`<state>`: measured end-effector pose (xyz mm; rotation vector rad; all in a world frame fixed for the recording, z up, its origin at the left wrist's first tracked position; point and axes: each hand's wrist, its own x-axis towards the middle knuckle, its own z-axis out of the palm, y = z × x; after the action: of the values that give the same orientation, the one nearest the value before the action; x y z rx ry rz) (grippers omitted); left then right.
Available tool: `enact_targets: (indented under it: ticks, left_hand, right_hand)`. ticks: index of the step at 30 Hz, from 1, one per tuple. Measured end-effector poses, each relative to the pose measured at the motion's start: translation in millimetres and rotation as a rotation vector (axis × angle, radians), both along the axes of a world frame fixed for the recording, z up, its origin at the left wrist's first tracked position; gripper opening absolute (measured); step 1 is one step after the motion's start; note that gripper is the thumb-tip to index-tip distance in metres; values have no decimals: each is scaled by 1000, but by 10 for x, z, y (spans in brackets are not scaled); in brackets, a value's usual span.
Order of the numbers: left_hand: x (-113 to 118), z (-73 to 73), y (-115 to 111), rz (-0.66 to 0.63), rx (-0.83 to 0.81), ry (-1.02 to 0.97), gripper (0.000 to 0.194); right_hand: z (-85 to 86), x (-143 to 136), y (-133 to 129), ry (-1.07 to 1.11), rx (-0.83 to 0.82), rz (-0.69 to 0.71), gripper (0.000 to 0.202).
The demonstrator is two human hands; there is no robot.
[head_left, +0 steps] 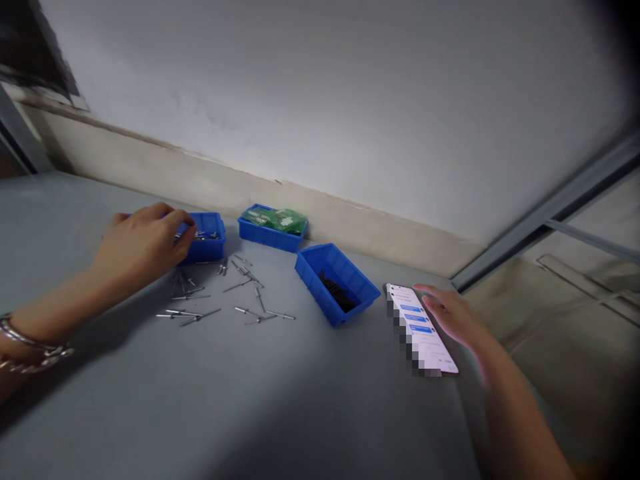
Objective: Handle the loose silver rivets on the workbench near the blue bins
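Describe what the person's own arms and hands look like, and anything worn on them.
Both forearms are bare, with no sleeves and no gloves. The left hand has a silvery metal bracelet at the wrist, made of several thin bands or links. The right hand shows no ring, watch or band; it is slightly blurred.

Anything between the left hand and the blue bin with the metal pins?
Nothing visible. The left hand is already at the small blue plastic bin, fingertips over its near rim among the silver metal pins. Loose pins lie on the grey table beside it, not in the way.
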<state>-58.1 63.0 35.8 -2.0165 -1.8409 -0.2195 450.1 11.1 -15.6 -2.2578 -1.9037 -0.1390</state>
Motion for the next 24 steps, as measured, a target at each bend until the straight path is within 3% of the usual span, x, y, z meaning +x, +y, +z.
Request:
enact_targets:
  ticks: [10, 24]
  left_hand:
    - [26, -61, -7, -97, 92, -18, 39]
    - [24, -75, -17, -152, 118, -36, 43]
  right_hand:
    - [-28, -349, 24, -35, -164, -53, 52]
    - [-83, -336, 63, -97, -109, -47, 50]
